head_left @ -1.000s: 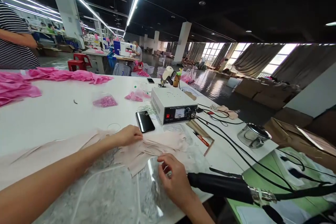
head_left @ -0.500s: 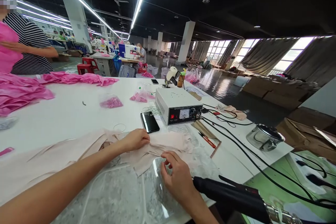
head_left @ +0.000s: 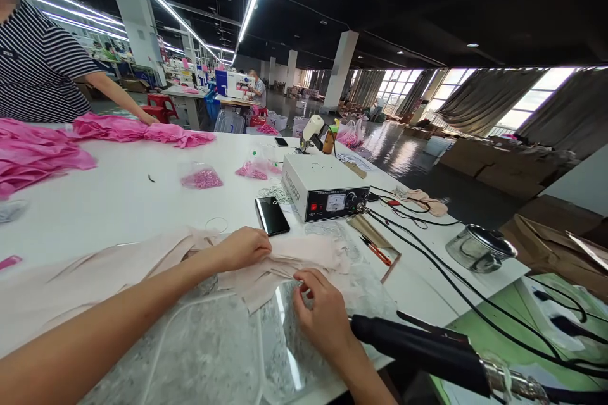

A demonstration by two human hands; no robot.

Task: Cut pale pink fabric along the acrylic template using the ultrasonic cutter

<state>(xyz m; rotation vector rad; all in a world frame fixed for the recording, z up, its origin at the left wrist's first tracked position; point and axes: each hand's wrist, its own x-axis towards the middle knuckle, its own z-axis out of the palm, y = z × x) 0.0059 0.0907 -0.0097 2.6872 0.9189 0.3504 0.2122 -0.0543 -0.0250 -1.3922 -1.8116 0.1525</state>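
Pale pink fabric (head_left: 304,252) lies in folded, overlapping layers across the front of the table. My left hand (head_left: 247,248) is closed on the fabric's upper edge, fingertips pressed together on the cloth. At the fabric's lower right edge, my right hand (head_left: 323,310) has curved fingers, with a gap between thumb and forefinger. Its fingertips are at the cloth edge; whether they touch it I cannot tell. Beneath both hands is a clear plastic sheet (head_left: 209,342) over a grey marbled surface. A black tool handle (head_left: 418,351) lies just right of my right wrist, apart from my fingers.
A white control box (head_left: 327,186) with cables stands behind the fabric, beside a black phone (head_left: 272,215). Orange-handled snips (head_left: 377,250) and a lidded glass pot (head_left: 479,247) are to the right. Pink cloth (head_left: 38,155) is heaped far left, near a person in stripes (head_left: 42,63).
The person in stripes has lowered the pink cloth and now reaches an arm across the table. My hands have hardly moved; the view has shifted slightly.
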